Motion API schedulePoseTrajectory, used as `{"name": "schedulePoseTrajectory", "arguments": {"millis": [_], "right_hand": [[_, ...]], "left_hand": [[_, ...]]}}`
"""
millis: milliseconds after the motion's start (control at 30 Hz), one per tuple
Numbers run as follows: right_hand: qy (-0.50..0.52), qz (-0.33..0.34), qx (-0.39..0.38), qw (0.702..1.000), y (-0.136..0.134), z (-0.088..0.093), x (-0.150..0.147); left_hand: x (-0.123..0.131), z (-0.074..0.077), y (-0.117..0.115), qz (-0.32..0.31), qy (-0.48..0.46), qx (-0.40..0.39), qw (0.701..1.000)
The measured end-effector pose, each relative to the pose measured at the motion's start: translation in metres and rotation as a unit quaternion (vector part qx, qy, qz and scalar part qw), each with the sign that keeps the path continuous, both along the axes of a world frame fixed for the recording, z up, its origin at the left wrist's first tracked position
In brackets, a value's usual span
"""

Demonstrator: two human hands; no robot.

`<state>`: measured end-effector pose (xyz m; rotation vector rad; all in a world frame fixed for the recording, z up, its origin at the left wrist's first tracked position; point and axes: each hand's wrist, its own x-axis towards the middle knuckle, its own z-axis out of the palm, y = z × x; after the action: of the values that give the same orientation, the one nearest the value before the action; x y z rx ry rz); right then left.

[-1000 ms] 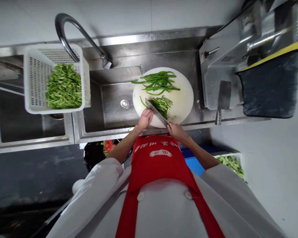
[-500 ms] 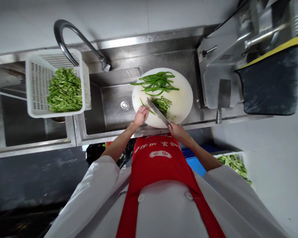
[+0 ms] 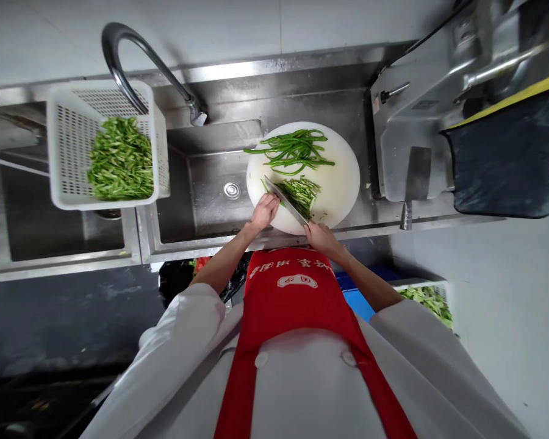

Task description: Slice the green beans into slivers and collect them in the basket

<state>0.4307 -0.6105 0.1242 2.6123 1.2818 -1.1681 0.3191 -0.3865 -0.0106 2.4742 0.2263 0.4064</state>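
With the round white cutting board point(image 3: 338, 177) as the clock's centre and twelve toward the wall, a white perforated plastic basket point(image 3: 105, 206) stands at nine, shredded pale-green pieces point(image 3: 121, 161) heaped in its right half under the curved chrome faucet point(image 3: 165, 71). At four, below the counter, a second white basket point(image 3: 447, 291) holds leafy green trimmings point(image 3: 427, 302). On the board, long whole green pods point(image 3: 297, 146) lie at twelve, one tip poking past the rim at ten, and sliced green pieces point(image 3: 302, 194) lie just below centre. The right hand point(image 3: 320, 236), at five, is clamped on the handle of a long steel knife point(image 3: 286, 201), whose blade slants toward nine along the slices. The left hand point(image 3: 266, 209), at eight, has fingers bent beside the blade; whether they pinch anything cannot be told. The board's left edge overhangs the steel sink basin point(image 3: 210, 210), which opens toward the first basket; at three, a strip of counter separates board and grey metal machine point(image 3: 402, 122).
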Motion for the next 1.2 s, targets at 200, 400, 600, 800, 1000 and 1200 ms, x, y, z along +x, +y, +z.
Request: {"name": "schedulePoseTrajectory", "arguments": {"millis": [200, 400, 600, 800, 1000, 1200], "right_hand": [[0.008, -0.004, 0.006, 1.000, 0.004, -0.006, 0.003], [0.016, 0.002, 0.035, 0.999, 0.001, -0.014, 0.015], [-0.004, -0.008, 0.004, 1.000, -0.023, 0.000, 0.011], [0.010, 0.004, 0.009, 1.000, -0.013, 0.002, 0.001], [0.021, 0.006, 0.012, 1.000, -0.003, -0.009, 0.009], [0.023, 0.007, 0.020, 1.000, 0.002, -0.011, 0.014]], "left_hand": [[0.000, -0.001, 0.002, 0.004, 0.000, -0.009, 1.000], [0.002, -0.002, 0.024, 0.047, -0.025, -0.014, 0.998], [0.000, 0.000, 0.000, 0.022, -0.001, -0.018, 1.000], [-0.001, 0.001, -0.006, 0.022, 0.001, -0.020, 1.000], [-0.002, -0.001, -0.006, 0.026, -0.004, -0.020, 0.999], [-0.004, -0.003, 0.010, 0.042, -0.010, -0.029, 0.999]]}}
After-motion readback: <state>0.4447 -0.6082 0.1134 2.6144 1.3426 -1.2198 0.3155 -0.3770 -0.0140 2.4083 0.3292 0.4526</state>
